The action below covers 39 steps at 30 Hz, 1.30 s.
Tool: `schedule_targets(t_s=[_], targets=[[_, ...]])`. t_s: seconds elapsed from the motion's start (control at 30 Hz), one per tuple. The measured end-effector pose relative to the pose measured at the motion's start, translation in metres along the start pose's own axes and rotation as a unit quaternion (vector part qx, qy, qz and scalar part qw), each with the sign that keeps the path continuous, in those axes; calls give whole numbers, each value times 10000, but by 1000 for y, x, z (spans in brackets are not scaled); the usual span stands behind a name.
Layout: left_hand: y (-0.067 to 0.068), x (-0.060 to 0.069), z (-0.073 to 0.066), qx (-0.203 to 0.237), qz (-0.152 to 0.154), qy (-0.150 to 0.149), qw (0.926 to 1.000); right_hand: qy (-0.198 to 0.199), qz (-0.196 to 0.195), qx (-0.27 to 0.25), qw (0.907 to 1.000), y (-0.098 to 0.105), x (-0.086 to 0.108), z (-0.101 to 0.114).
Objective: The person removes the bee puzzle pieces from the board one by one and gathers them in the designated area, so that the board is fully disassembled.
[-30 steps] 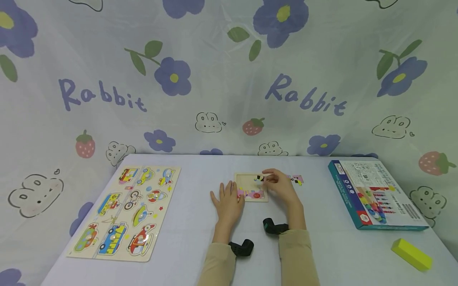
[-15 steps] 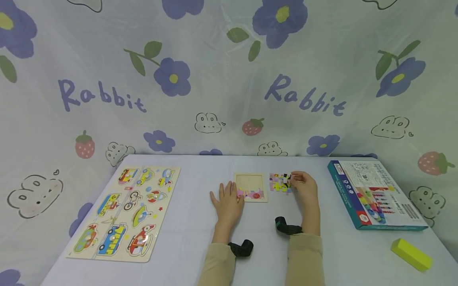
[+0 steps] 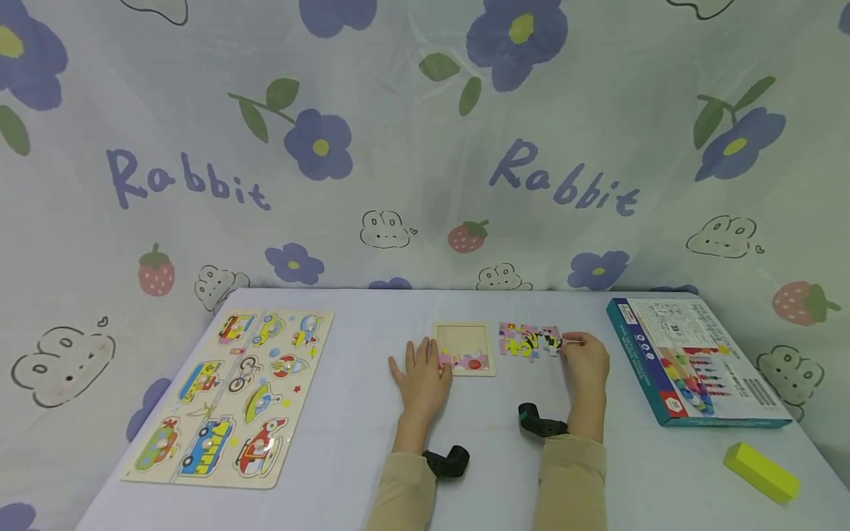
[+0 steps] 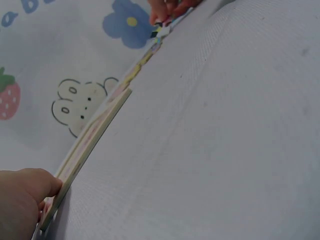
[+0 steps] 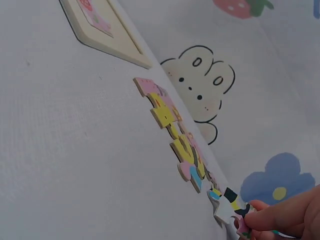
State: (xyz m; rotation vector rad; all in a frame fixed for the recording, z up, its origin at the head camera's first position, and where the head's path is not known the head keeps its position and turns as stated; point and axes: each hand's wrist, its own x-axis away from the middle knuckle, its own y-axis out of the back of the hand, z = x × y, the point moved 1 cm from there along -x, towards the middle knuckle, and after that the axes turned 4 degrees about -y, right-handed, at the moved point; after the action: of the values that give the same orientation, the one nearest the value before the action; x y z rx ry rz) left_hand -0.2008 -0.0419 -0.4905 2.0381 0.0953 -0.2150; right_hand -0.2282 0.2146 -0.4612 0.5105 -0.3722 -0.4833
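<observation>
My left hand (image 3: 423, 377) lies with spread fingers along the left edge of a small square wooden puzzle tray (image 3: 463, 336). In the left wrist view, the thumb touches the rim of the tray. A strip of pink picture pieces with a red round shape fills the tray's lower part; bare wood shows above it. To the right of the tray lies a cluster of colourful jigsaw pieces (image 3: 519, 342). My right hand (image 3: 587, 364) is at the cluster's right end, where thumb and fingers pinch a jigsaw piece (image 5: 242, 226) in the right wrist view, partly hidden by the fingertips.
A large wooden vehicle puzzle board (image 3: 232, 391) lies on the left of the white-covered table. At right are a flat teal-edged box (image 3: 697, 361) and a yellow block (image 3: 761, 472). A patterned curtain (image 3: 425, 147) hangs behind the table.
My right hand has moved right, from over the tray to the right end of the cluster; the piece it held over the tray is out of the tray. My left hand has stayed put.
</observation>
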Motion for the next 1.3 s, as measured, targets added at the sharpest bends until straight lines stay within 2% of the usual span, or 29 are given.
schedule_targets(t_s=[0.23, 0.43, 0.73, 0.93, 1.1, 1.3], targets=[[0, 0, 0, 21, -19, -25, 10000, -38, 189, 120, 9997, -1, 1, -1], [0, 0, 0, -18, -28, -23, 10000, 63, 171, 282, 9994, -3, -1, -3], [1, 0, -1, -27, -17, -12, 10000, 243, 257, 87, 9993, -6, -2, 1], [2, 0, -1, -38, -23, -4, 10000, 606, 741, -370, 9947, -19, -1, 14], [3, 1, -1, -37, 32, 9, 10000, 944, 1302, -718, 9844, -35, 4, 24], [2, 0, 0, -44, -12, -16, 10000, 1325, 1627, -919, 9734, -50, 12, 34]])
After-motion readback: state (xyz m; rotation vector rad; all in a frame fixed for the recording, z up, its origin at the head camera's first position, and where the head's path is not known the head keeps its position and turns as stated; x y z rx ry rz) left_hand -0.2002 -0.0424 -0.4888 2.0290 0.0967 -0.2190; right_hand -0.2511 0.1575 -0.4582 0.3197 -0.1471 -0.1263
